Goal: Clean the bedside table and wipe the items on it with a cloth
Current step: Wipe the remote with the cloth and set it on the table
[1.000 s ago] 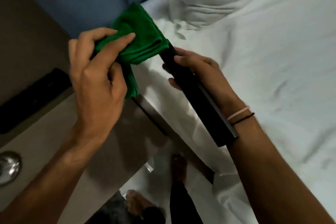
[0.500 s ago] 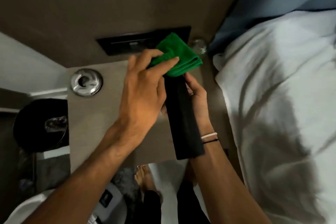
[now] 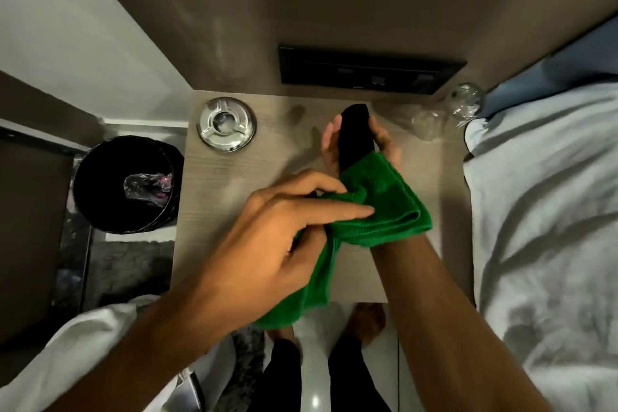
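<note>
My right hand grips a long black flat object above the wooden bedside table. Its far end sticks out beyond my fingers. My left hand holds a green cloth wrapped over the near part of the black object and over my right wrist. A loose tail of the cloth hangs down past the table's front edge. A round metal ashtray sits at the table's back left. Two clear glasses stand at the back right.
A black waste bin with wrappers inside stands left of the table. A dark switch panel is set in the wall behind it. The bed with white sheets borders the table's right side. My feet show on the floor below.
The view swung from the bed to straight over the table. The cloth slid from the far end of the black object down to its near end, baring the tip.
</note>
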`<state>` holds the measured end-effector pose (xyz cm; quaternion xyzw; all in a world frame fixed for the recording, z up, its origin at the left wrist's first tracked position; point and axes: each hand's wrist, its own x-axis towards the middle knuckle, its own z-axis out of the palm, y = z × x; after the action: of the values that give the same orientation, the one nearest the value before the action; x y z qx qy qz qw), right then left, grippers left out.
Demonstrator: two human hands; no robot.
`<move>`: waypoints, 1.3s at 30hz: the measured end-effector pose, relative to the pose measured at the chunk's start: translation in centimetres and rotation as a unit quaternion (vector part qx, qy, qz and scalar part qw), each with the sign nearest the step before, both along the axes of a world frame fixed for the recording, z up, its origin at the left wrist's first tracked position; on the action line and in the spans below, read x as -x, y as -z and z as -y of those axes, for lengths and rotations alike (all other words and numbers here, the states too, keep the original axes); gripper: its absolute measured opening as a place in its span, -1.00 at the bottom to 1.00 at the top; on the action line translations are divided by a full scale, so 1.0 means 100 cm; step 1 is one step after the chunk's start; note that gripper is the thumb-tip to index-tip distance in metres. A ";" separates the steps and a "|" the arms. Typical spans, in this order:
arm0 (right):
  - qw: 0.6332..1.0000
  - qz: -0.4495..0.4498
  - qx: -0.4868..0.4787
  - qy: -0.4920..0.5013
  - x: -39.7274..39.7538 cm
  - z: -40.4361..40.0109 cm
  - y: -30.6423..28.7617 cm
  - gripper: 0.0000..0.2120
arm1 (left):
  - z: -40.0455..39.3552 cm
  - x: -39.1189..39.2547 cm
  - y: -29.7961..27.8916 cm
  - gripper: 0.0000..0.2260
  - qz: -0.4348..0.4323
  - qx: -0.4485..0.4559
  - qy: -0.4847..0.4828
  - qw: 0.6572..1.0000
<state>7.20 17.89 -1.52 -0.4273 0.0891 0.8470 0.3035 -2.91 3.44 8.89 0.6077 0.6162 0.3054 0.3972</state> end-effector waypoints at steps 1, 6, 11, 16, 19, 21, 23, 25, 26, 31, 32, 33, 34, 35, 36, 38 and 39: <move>1.000 0.009 0.014 0.019 0.002 -0.002 0.003 -0.76 | 0.004 0.009 -0.006 -0.52 0.008 0.006 0.007 1.000; 0.992 0.065 0.005 -0.106 0.002 -0.002 0.002 -0.76 | 0.008 0.051 -0.021 -0.52 0.008 -0.006 -0.060 0.998; 0.984 0.070 0.001 -0.165 0.001 0.014 -0.004 -0.61 | -0.028 0.060 0.001 -0.54 -0.056 -0.046 -0.165 0.984; 0.979 0.032 -0.014 -0.201 -0.009 0.023 -0.008 -0.57 | -0.069 0.035 0.037 -0.55 -0.135 -0.060 -0.164 0.975; 0.978 0.004 -0.040 -0.205 -0.020 0.024 -0.013 -0.50 | -0.081 0.018 0.053 -0.56 -0.169 -0.036 -0.134 0.976; 0.979 -0.001 -0.058 -0.195 -0.031 0.021 -0.012 -0.53 | -0.085 0.007 0.060 -0.56 -0.179 -0.025 -0.107 0.978; 0.981 0.019 -0.072 -0.182 -0.038 0.019 -0.009 -0.56 | -0.086 -0.002 0.063 -0.56 -0.177 -0.015 -0.088 0.980; 0.983 0.034 -0.079 -0.159 -0.044 0.018 -0.008 -0.57 | -0.088 -0.009 0.063 -0.55 -0.173 -0.008 -0.080 0.982; 0.985 0.034 -0.080 -0.149 -0.046 0.018 -0.008 -0.57 | -0.088 -0.011 0.063 -0.55 -0.171 -0.006 -0.076 0.982; 0.994 -0.015 -0.082 -0.076 -0.050 0.022 -0.005 -0.47 | -0.078 -0.023 0.051 -0.55 -0.149 -0.009 -0.044 0.988; 0.995 -0.025 -0.077 -0.057 -0.050 0.022 -0.005 -0.43 | -0.073 -0.024 0.048 -0.56 -0.145 -0.011 -0.037 0.989; 0.996 -0.028 -0.073 -0.044 -0.050 0.020 -0.005 -0.39 | -0.068 -0.025 0.047 -0.56 -0.137 -0.010 -0.031 0.990; 0.996 -0.025 -0.073 -0.041 -0.051 0.018 -0.004 -0.36 | -0.062 -0.025 0.045 -0.56 -0.125 -0.008 -0.026 0.992; 0.996 -0.013 -0.079 -0.048 -0.052 0.017 -0.003 -0.33 | -0.057 -0.025 0.043 -0.56 -0.110 -0.005 -0.021 0.994; 0.994 0.002 -0.090 -0.061 -0.053 0.015 -0.003 -0.33 | -0.051 -0.025 0.041 -0.56 -0.096 -0.001 -0.017 0.995; 0.991 0.025 -0.106 -0.082 -0.052 0.011 -0.002 -0.37 | -0.039 -0.025 0.036 -0.56 -0.070 0.006 -0.001 0.998; 0.989 0.039 -0.108 -0.088 -0.051 0.009 0.000 -0.40 | -0.033 -0.025 0.034 -0.56 -0.056 0.007 0.011 0.998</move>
<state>12.29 17.02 -1.48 -0.4306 -0.0528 0.8577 0.2760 -0.42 6.73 5.52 0.6275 0.6328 0.2622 0.3701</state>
